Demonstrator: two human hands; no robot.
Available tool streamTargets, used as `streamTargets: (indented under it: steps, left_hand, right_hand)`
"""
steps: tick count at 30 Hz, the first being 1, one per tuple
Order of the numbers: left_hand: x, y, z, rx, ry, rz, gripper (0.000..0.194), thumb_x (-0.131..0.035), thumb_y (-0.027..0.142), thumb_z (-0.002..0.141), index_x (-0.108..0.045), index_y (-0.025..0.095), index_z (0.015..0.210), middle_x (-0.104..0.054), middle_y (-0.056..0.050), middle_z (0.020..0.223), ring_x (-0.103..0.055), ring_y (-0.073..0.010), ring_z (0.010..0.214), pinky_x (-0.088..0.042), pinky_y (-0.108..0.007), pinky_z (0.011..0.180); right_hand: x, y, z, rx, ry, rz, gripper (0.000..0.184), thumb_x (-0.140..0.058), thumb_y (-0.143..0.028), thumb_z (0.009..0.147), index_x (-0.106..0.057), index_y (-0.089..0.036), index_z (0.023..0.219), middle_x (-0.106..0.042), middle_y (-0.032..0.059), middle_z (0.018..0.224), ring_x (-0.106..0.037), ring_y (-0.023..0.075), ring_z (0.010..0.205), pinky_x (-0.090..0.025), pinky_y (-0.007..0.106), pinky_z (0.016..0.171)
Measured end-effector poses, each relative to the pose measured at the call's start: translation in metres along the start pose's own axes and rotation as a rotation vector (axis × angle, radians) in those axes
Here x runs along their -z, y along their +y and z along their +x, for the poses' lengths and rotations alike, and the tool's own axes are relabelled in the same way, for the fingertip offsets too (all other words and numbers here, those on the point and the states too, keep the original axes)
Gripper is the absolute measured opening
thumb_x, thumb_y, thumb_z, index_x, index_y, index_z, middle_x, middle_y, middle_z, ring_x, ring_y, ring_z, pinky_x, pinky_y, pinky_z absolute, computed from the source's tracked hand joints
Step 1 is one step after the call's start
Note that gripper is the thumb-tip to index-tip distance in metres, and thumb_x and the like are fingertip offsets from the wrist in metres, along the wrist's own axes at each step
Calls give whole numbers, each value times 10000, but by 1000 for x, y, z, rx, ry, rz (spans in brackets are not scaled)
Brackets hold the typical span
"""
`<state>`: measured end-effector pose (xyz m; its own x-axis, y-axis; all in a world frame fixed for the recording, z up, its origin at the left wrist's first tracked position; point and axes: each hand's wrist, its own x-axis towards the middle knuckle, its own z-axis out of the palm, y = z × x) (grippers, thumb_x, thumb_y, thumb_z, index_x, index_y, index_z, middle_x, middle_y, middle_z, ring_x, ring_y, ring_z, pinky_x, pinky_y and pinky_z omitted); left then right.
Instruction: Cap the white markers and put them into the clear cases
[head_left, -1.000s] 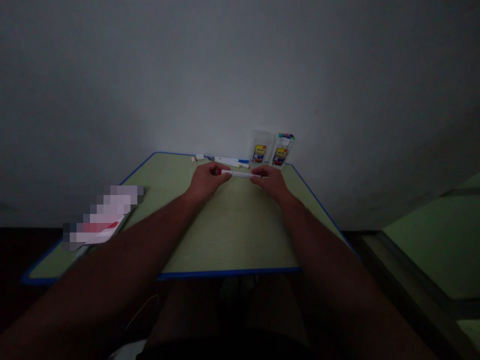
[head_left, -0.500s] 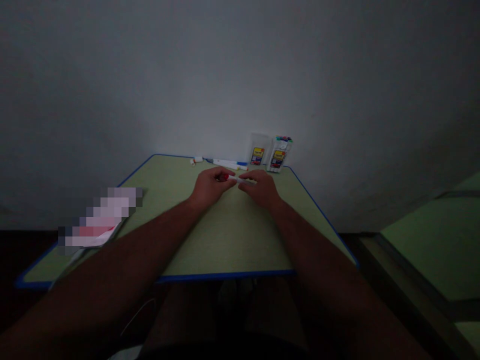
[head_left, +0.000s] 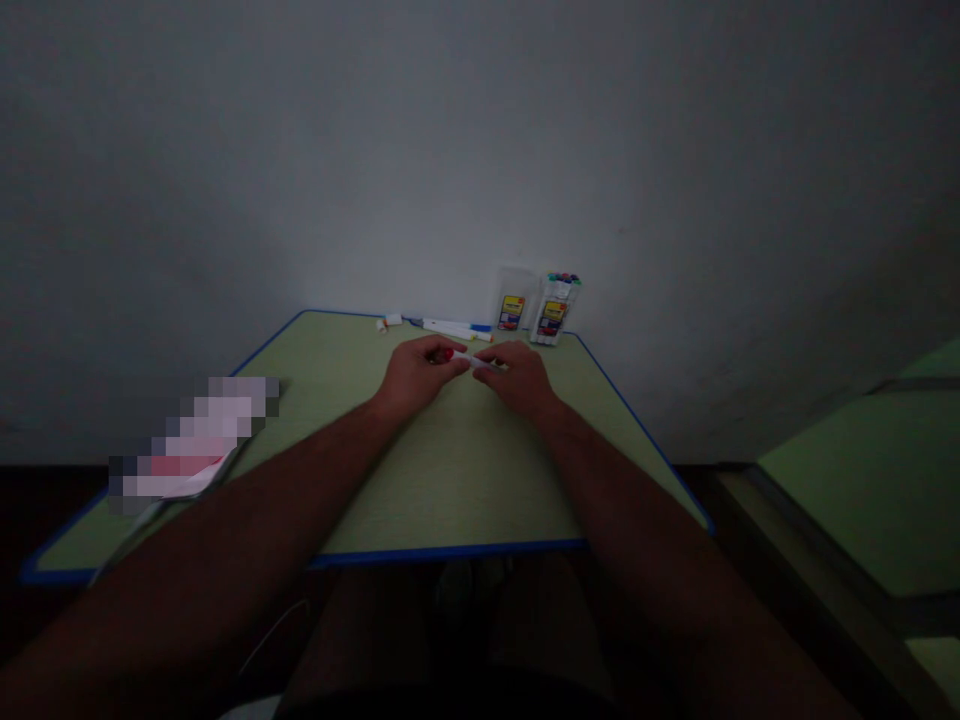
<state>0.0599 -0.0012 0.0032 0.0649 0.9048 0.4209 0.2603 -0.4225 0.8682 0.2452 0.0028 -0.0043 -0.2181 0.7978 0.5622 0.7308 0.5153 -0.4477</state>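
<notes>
A white marker (head_left: pixel 466 358) with a red end lies between my two hands near the far middle of the green table (head_left: pixel 450 470). My left hand (head_left: pixel 416 372) pinches the red end, fingers closed on it. My right hand (head_left: pixel 517 374) is closed over the other end of the same marker, and most of the barrel is hidden inside its fingers. Both hands rest low on the table top and nearly touch each other.
Loose markers (head_left: pixel 454 326) and a small white cap (head_left: pixel 390 321) lie along the table's far edge by the wall. Two clear marker packs (head_left: pixel 553 308) stand at the far right corner. A blurred booklet (head_left: pixel 191 440) lies at the left edge. Another green table (head_left: pixel 862 470) stands at right.
My hands have drawn closer together along the marker. A second ago a long stretch of white barrel showed between them; now only a short piece shows.
</notes>
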Motion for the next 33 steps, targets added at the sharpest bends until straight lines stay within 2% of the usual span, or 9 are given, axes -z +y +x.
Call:
streamTargets:
  steps: [7, 12, 15, 19, 23, 26, 28, 29, 33]
  left_hand:
    - [2, -9, 5, 23, 13, -63, 233, -741, 376, 707, -725, 157, 785, -611, 12, 608, -535, -123, 578, -403, -263, 560]
    - [4, -13, 10, 147, 65, -245, 191, -745, 312, 672, -682, 153, 757, -632, 3, 610, -559, -121, 532, -467, -270, 552]
    - [5, -12, 10, 179, 67, -245, 167, -748, 287, 674, -656, 150, 701, -620, 2, 577, -542, -111, 500, -462, -263, 532]
    - [6, -11, 10, 187, 64, -234, 150, -739, 264, 697, -647, 148, 675, -614, 0, 558, -531, -105, 488, -447, -252, 517]
    - [5, -11, 9, 171, 23, -226, 174, -746, 296, 723, -668, 141, 717, -648, -23, 604, -556, -111, 520, -473, -257, 550]
    - [6, -13, 10, 171, -13, -265, 257, -674, 385, 812, -697, 138, 882, -704, -59, 730, -598, -128, 578, -520, -285, 610]
    - [7, -18, 11, 153, -36, -182, 358, -579, 439, 878, -698, 145, 1044, -733, -85, 834, -646, -158, 660, -545, -318, 664]
    - [9, -21, 12, 128, -47, -74, 404, -544, 456, 898, -692, 149, 1116, -743, -97, 891, -669, -179, 724, -551, -332, 698]
    - [18, -34, 15, 24, -158, 522, 485, -617, 408, 843, -678, 164, 1257, -739, -119, 1140, -688, -255, 996, -511, -384, 934]
  right_hand:
    - [-2, 0, 0, 41, -2, -34, 191, -697, -224, 846, -796, -237, 1009, -757, 27, 913, -639, 195, 862, -458, 332, 832]
    - [-3, 3, 0, -1, -73, 40, 231, -616, -222, 905, -790, -246, 1055, -769, 15, 901, -660, 170, 814, -456, 286, 755]
    - [-4, 5, 0, -42, -133, 101, 241, -583, -238, 921, -794, -237, 1036, -764, 4, 826, -648, 147, 719, -438, 255, 674]
    - [-4, 5, -1, -60, -144, 132, 228, -605, -244, 890, -798, -227, 1012, -759, 5, 816, -634, 143, 703, -428, 247, 652]
    - [-2, 2, -2, -66, -153, 161, 214, -656, -263, 842, -790, -222, 1004, -749, -2, 827, -627, 141, 716, -432, 250, 665]
    - [0, 1, -1, -89, -132, 174, 193, -667, -271, 822, -780, -192, 956, -724, -1, 771, -607, 132, 679, -427, 254, 656]
    - [0, 4, 1, -121, -88, 204, 189, -671, -288, 807, -766, -180, 931, -715, 6, 770, -605, 135, 675, -434, 260, 651]
    - [1, 5, 2, -140, -60, 233, 187, -673, -298, 800, -756, -178, 917, -717, 11, 786, -611, 138, 684, -444, 264, 656]
    - [2, 13, 7, -272, 46, 361, 166, -697, -312, 743, -694, -174, 836, -712, 21, 804, -636, 154, 708, -493, 294, 690]
